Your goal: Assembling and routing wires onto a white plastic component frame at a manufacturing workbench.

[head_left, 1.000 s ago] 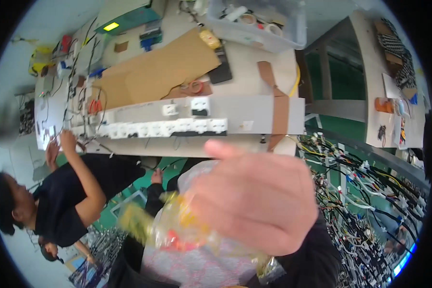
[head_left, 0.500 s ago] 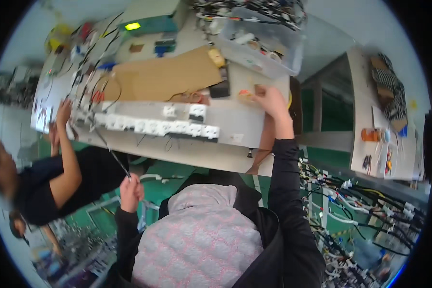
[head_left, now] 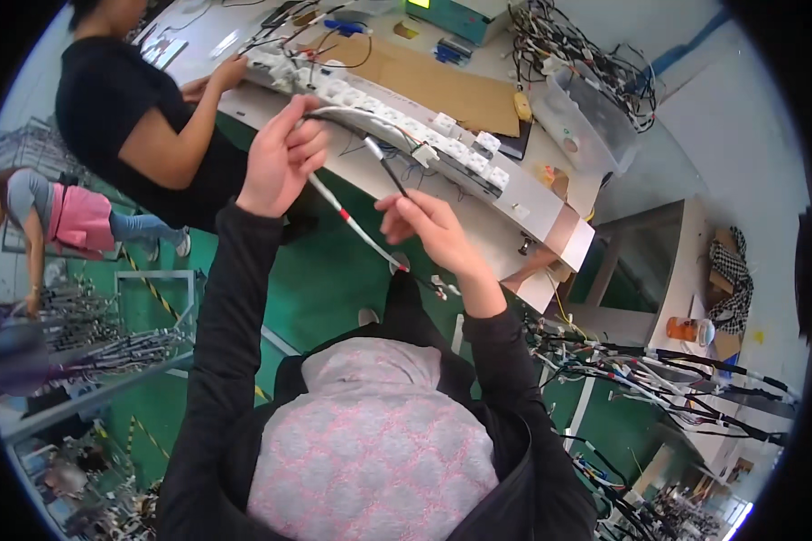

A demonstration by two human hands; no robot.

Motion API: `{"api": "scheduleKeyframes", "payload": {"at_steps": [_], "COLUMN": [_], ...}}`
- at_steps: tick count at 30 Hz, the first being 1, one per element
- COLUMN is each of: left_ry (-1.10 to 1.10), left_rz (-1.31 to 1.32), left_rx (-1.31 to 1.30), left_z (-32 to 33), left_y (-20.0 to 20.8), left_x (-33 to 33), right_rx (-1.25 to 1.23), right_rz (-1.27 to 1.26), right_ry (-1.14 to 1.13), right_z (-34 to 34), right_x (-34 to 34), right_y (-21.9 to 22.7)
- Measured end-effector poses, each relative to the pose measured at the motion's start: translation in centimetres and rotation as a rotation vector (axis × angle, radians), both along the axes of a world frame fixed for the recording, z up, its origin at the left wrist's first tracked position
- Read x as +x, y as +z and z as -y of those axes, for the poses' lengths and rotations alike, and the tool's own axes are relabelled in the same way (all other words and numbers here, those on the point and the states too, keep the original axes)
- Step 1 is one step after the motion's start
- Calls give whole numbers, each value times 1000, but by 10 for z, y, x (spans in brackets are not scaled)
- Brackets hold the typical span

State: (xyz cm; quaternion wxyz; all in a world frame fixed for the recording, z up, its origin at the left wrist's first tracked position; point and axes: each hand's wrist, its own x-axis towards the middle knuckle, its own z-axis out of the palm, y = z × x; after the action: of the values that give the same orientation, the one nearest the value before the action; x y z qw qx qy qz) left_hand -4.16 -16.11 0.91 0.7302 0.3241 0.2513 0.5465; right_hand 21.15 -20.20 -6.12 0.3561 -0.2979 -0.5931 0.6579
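Observation:
In front of the bench I hold a wire harness (head_left: 358, 231) of white and black cables in the air. My left hand (head_left: 284, 155) is closed around its upper part, where white cables bend away toward a small white connector (head_left: 424, 155). A white cable with red bands slants down from this hand toward my right. My right hand (head_left: 429, 227) pinches a black cable (head_left: 393, 175) with a white band near its upper end. Just beyond both hands stands a long row of white sockets (head_left: 383, 120) along the bench's near edge.
A co-worker in black (head_left: 144, 135) stands at the left, hands at the bench (head_left: 541, 290). Cardboard (head_left: 433, 86) and a clear plastic bin (head_left: 586, 126) lie on it. Cable bundles (head_left: 659, 374) hang at my right. Another person in a pink apron (head_left: 81, 216) bends down farther left.
My view has turned. My right hand has left the bench's right end, where it was by a tape roll, and come to the black cable. My left hand has risen with the harness.

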Motion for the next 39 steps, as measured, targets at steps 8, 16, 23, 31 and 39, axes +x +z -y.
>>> {"api": "scheduleKeyframes", "payload": {"at_steps": [8,16,23,31,39], "left_ry": [79,204,217,353,631], "left_rz": [-220,-435,-402,-545,-903], "left_rx": [92,198,122,69,173], "left_z": [73,95,65,16,-25], "left_y": [-37,-59,-59,-84,-101], "left_x": [16,21,19,27,18], "right_rx": [-189,349,218,206,115], "right_rz": [-216,390,491,90,275], "right_ry": [-203,-208,-176,173,177], "right_z": [24,19,-49,-139,-186], "right_x": [-51,-79,-34,-67,-80], "right_y": [22,34,54,35,14]}}
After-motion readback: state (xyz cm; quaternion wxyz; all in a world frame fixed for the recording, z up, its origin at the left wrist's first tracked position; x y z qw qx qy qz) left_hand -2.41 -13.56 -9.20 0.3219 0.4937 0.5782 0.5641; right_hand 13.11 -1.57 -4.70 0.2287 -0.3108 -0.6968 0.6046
